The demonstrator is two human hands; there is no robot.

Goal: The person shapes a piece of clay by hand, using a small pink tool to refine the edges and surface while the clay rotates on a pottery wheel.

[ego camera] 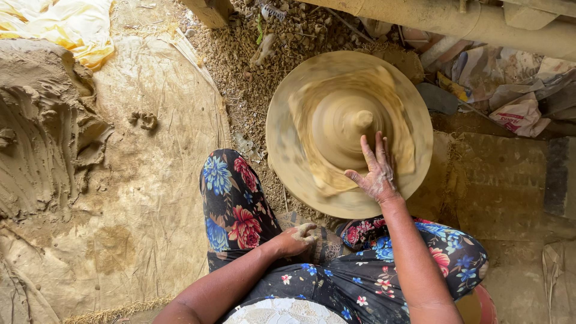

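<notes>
A round potter's wheel turns on the ground in front of me, blurred by its motion. A cone of wet clay rises at its centre. My right hand, smeared with clay, lies flat with fingers spread on the near side of the clay mound. My left hand is curled loosely and rests on my knee, over floral-patterned trousers; it holds nothing I can see.
A big heap of raw wet clay lies on a muddy sheet at the left. A yellow cloth is at top left. Gravel, a thick pipe and crumpled bags lie beyond the wheel.
</notes>
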